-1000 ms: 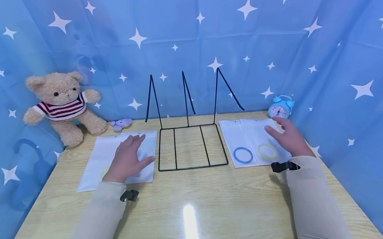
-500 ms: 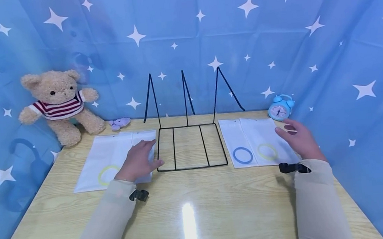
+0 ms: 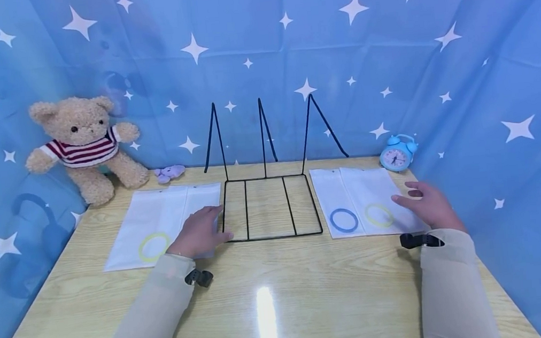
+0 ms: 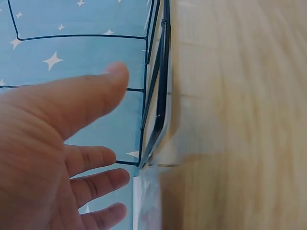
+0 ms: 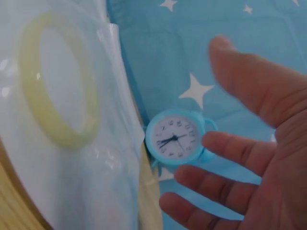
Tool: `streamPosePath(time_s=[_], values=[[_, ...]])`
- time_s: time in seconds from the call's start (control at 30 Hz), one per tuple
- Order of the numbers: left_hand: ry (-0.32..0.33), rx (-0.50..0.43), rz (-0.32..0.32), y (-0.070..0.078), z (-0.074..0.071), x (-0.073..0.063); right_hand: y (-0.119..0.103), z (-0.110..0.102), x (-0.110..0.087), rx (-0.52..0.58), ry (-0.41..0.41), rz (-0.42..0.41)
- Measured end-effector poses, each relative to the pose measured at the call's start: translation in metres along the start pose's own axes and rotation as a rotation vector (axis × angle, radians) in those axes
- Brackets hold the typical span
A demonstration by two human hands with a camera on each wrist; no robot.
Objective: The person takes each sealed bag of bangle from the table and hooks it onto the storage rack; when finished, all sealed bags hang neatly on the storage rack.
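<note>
A black wire rack [image 3: 271, 237] with three upright prongs stands mid-table. My left hand [image 3: 200, 232] is at the rack's left side, over white plastic bags [image 3: 158, 205]; its thumb and fingers are spread apart, with nothing between them. In the left wrist view the thumb overlaps the rack's wires [image 4: 164, 72]. My right hand [image 3: 430, 207] hovers by the right edge of a second set of white bags [image 3: 359, 185], fingers loosely bent and holding nothing. A blue ring [image 3: 331, 221] and a yellow ring [image 5: 29, 76] show at those bags, and another yellow ring [image 3: 140, 248] at the left bags.
A teddy bear [image 3: 81, 129] in a striped top sits at the back left, beside a small purple item [image 3: 169, 173]. The light-blue alarm clock [image 3: 395, 156] stands at the back right. A blue star-patterned curtain [image 3: 237, 11] encloses the table [image 3: 320, 293].
My left hand has moved right, from over the left bags to the rack's left edge. My right hand has drawn back from the clock, rightward and toward me.
</note>
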State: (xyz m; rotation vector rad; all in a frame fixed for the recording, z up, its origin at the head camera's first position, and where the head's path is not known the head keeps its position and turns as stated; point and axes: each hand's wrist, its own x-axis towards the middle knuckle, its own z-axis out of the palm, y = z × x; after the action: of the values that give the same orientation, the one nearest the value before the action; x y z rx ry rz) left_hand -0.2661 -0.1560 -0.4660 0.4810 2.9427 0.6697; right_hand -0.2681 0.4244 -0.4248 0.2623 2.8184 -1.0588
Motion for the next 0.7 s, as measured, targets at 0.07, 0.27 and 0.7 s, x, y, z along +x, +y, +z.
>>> streamPosePath(time_s=[0.07,0.27,0.7], values=[[-0.021,-0.012,-0.011,-0.001,0.001,0.000,0.004,0.001,0.001,-0.014,-0.017,0.018],[-0.062,-0.024,-0.029,-0.001,0.002,-0.001,0.008,0.001,0.004,-0.027,-0.065,0.083],[-0.075,-0.029,-0.035,-0.002,0.002,-0.001,0.015,0.005,0.012,-0.059,-0.109,0.154]])
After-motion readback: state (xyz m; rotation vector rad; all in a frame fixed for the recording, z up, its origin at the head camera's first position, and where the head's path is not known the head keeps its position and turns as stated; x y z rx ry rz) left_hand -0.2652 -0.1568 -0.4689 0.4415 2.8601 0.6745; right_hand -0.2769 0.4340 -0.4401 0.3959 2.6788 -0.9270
